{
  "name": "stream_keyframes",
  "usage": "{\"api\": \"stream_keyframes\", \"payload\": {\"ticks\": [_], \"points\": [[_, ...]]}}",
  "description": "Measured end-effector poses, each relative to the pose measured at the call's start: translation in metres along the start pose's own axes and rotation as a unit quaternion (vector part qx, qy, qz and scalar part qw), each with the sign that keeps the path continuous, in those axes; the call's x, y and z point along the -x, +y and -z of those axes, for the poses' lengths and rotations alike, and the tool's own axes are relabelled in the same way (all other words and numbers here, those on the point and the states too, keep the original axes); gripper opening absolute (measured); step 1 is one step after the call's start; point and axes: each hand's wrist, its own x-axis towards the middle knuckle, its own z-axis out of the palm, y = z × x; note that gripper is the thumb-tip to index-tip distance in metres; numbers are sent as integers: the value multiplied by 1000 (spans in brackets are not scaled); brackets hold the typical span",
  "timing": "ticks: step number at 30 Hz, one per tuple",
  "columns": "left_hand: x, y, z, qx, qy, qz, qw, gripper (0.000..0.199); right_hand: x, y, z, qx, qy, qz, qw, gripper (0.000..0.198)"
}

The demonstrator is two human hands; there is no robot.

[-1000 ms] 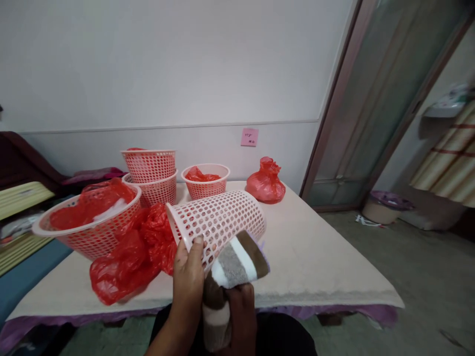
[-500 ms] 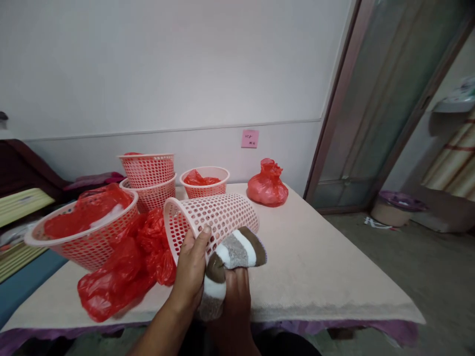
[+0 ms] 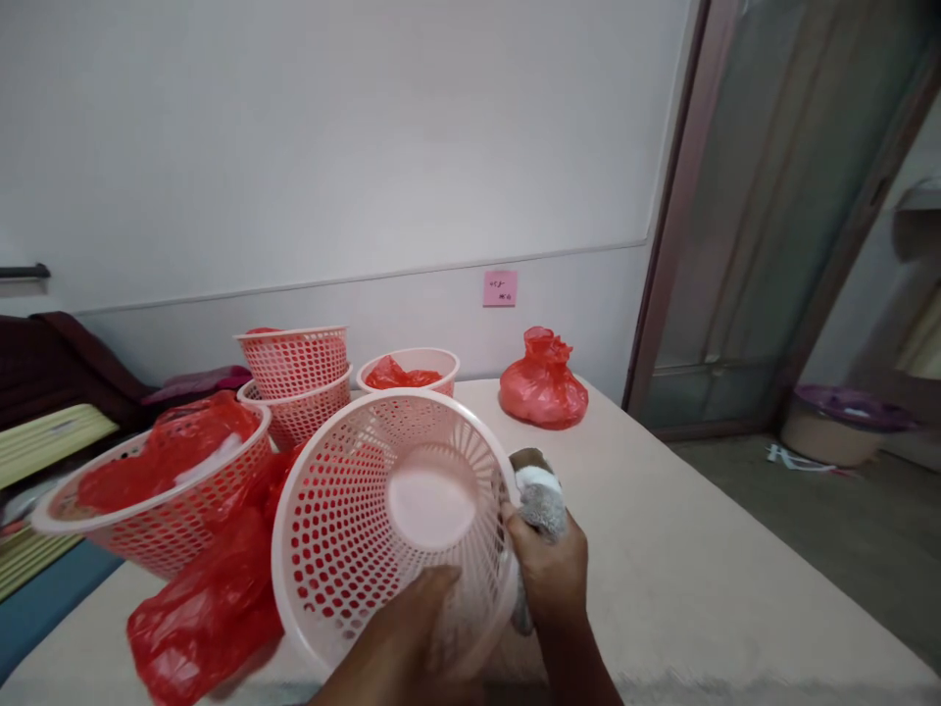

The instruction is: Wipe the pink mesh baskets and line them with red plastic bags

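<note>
A pink perforated plastic basket (image 3: 431, 498) is tilted in front of me, its mouth toward me and its solid round bottom visible inside. My left hand (image 3: 412, 623), smeared by motion, grips its near rim with the thumb inside; the other fingers are hidden. At the basket's right side, my right hand (image 3: 555, 564) is closed on a fuzzy cloth (image 3: 542, 495) striped brown, white and grey, pressed against the outer wall with the thumb at the rim. To the left of this basket lies a crumpled red plastic bag (image 3: 213, 598).
A pink basket holding red plastic (image 3: 169, 549) stands at the left, with two stacked baskets (image 3: 294, 363) behind it. Another basket (image 3: 446, 368) is near the wall. A tied red bag (image 3: 544, 387) sits at the back right of the cloth-covered table (image 3: 683, 579).
The basket has turned from lying sideways to facing its mouth toward me. My right hand has moved right and up with the cloth, onto the basket's right side. The view has shifted slightly.
</note>
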Motion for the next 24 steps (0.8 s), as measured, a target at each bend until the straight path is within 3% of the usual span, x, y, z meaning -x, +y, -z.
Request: {"api": "stream_keyframes", "payload": {"ticks": [3, 7, 10, 13, 16, 21, 24], "points": [[12, -7, 2, -131, -33, -62, 989, 57, -1, -10, 2, -27, 12, 1, 1000, 29], [13, 5, 17, -168, -23, -143, 975, 44, 10, -23, -3, -44, 12, 56, 997, 28], [14, 15, 22, -121, -1, -187, 975, 40, 25, -28, -9, -18, -27, 180, 983, 25], [19, 15, 23, -62, 27, -196, 978, 34, 31, -22, -13, 58, -51, 320, 944, 32], [27, 6, 24, -25, 74, -166, 983, 29, 11, 0, -6, 150, -42, 332, 930, 40], [34, -1, 24, 77, 186, -18, 979, 25, -31, 34, 16, 170, 22, 162, 972, 5], [27, 9, 22, 171, 232, 79, 954, 30, -16, 24, 10, 150, -4, 195, 969, 11]]}}
